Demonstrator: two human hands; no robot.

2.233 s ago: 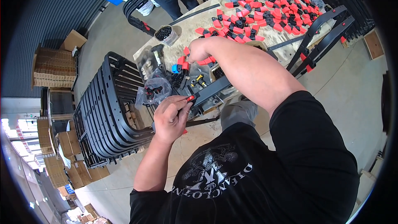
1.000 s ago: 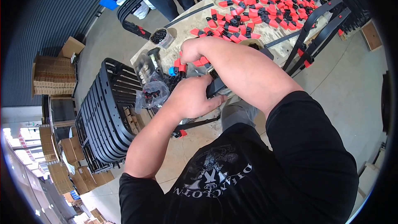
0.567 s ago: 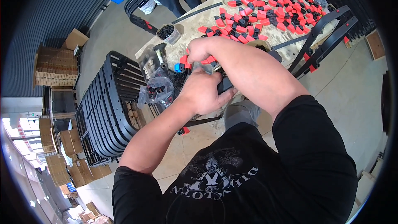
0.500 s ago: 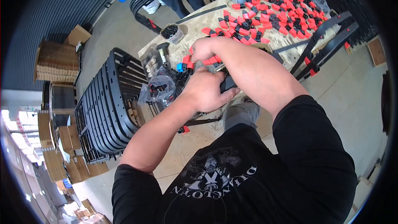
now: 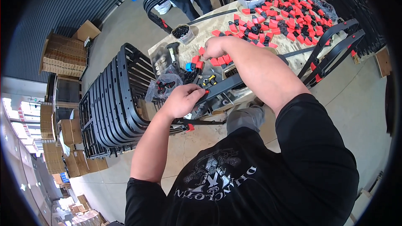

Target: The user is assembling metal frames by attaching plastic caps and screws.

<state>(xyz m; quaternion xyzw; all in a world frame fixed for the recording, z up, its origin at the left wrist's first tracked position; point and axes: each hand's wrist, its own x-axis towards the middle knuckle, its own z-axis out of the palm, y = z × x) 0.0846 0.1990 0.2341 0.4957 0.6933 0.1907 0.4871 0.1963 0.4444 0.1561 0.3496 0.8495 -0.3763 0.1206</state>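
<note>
My left hand (image 5: pixel 183 100) is closed around the near-left end of a black metal bar (image 5: pixel 228 84), its thumb and finger beside a small red piece (image 5: pixel 207 92). My right hand (image 5: pixel 215 48) reaches over the table with curled fingers. A red bit (image 5: pixel 202 51) shows at its fingertips; whether they grip it is unclear. Below that hand lie red-and-black plastic parts (image 5: pixel 221 61) and a blue piece (image 5: pixel 191 66). A yellow-and-black hand tool (image 5: pixel 212 78) lies between the hands. Beside the left hand sits a clear plastic bag (image 5: pixel 166 84) with dark parts, and a hammer (image 5: pixel 173 54) lies farther back.
Many red-and-black parts (image 5: pixel 289 21) cover the far right of the table (image 5: pixel 201 28). Tubs of small black parts (image 5: pixel 183 32) stand along its far side. Stacked black frames (image 5: pixel 111 100) rise at left, curved black rails (image 5: pixel 331 50) at right. Another person (image 5: pixel 190 0) stands beyond.
My left hand has moved left and nearer from beneath the right hand to the bar's end, uncovering the bar and tool. My right hand stays in about the same place; the view has shifted slightly.
</note>
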